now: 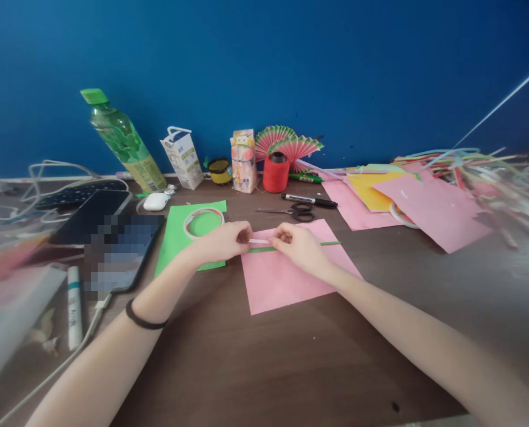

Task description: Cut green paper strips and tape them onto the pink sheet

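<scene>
A sheet of pink paper (pixel 286 284) lies on the table in front of me, with a narrow green paper strip (pixel 264 249) across its upper part. Just above that strip, a short white strip (pixel 260 241), which looks like tape, runs between my two hands. My left hand (pixel 229 240) pinches its left end near the paper's left edge. At the other end, the fingertips of my right hand (pixel 300 246) are closed on it, over the pink sheet. The right hand hides part of the green strip. Left of the pink sheet, a tape roll (pixel 187 228) rests on green paper (pixel 173 237).
Scissors (pixel 306 217) and a black marker (pixel 313 201) lie behind the pink sheet. A bottle (pixel 122 142), a carton (pixel 184 159), red thread spool (pixel 276 175) and folded paper fan (pixel 306 149) stand along the wall. Phone (pixel 135 255) at left; paper sheets (pixel 433 207) at right.
</scene>
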`<state>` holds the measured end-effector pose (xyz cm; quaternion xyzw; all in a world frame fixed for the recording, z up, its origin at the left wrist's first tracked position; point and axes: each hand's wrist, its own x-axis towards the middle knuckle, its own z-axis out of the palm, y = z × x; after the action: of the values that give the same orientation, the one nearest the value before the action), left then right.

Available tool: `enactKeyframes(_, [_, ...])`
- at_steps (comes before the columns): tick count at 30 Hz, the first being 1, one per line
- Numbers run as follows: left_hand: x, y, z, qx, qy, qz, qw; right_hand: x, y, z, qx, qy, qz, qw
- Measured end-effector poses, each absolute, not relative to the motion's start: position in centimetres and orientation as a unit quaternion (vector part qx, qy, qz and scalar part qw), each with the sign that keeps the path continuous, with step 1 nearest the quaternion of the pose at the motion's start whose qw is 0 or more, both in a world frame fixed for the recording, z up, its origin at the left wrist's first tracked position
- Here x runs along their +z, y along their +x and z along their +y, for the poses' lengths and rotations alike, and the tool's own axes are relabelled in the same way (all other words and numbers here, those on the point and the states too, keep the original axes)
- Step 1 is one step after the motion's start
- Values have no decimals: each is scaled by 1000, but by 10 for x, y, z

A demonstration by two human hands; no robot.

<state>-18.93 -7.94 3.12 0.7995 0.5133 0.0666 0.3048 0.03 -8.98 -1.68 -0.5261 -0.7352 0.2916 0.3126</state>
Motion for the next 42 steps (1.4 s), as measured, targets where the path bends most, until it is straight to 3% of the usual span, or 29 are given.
enactKeyframes(27, [27, -191, -79, 80, 793, 511, 321, -17, 1, -89, 289, -514, -742, 318])
enactKeyframes(42, [27, -190, -76, 50, 795, 535, 283, -15, -4, -84, 219, -529, -759, 310])
